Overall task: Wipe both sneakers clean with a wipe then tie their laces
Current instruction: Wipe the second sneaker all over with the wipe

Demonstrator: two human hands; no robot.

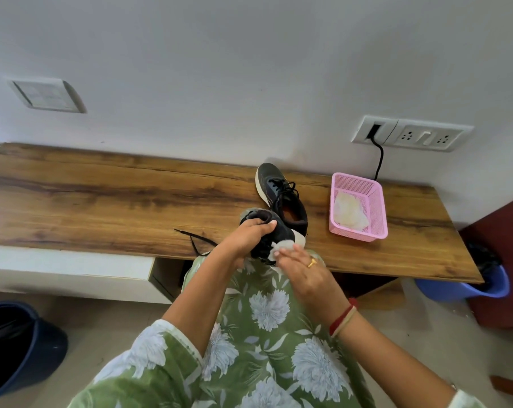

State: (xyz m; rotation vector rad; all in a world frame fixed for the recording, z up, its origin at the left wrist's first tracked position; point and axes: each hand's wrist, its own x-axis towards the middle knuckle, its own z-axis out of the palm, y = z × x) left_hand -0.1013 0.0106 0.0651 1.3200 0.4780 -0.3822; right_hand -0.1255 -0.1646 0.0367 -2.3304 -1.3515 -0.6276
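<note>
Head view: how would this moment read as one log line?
left hand: grips held sneaker | right hand: presses wipe to its sole | second sneaker: on table

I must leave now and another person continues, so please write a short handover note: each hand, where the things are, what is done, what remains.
Left hand grips the held sneaker over the table edge.
Right hand presses the wipe against its side.
Second sneaker lies on the table, laces untied.
Pink basket to its right holds what look like spare wipes.
Done: first sneaker is partway through wiping.
Left: finish it, wipe the second sneaker, tie both.
</note>
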